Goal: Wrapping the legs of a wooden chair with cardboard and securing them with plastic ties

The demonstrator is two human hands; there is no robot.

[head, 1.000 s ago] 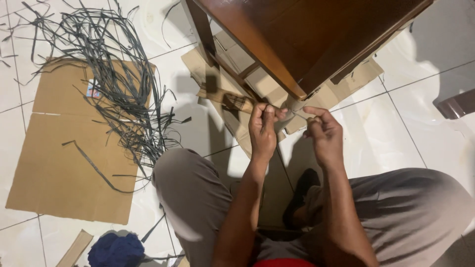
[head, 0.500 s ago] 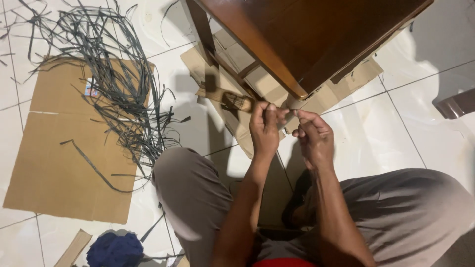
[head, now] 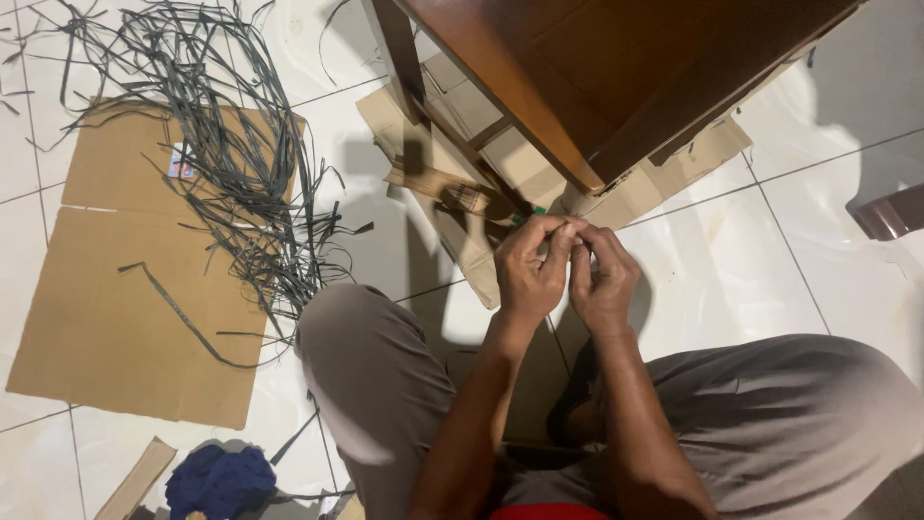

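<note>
Left hand: the left hand (head: 529, 265) is curling shut, fingertips pinching a small thing, too hidden to make out
Right hand: the right hand (head: 602, 274) is closing against it, fingers touching the same spot
Just beyond the hands: a brown wooden table (head: 597, 77) corner is looming
Far left of them: grey strips (head: 231, 164) are sprawling over flat cardboard (head: 115, 318)

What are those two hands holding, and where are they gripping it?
The left hand and right hand pinch something small between their fingertips, just below the wooden table corner. It is too hidden to identify.
</note>
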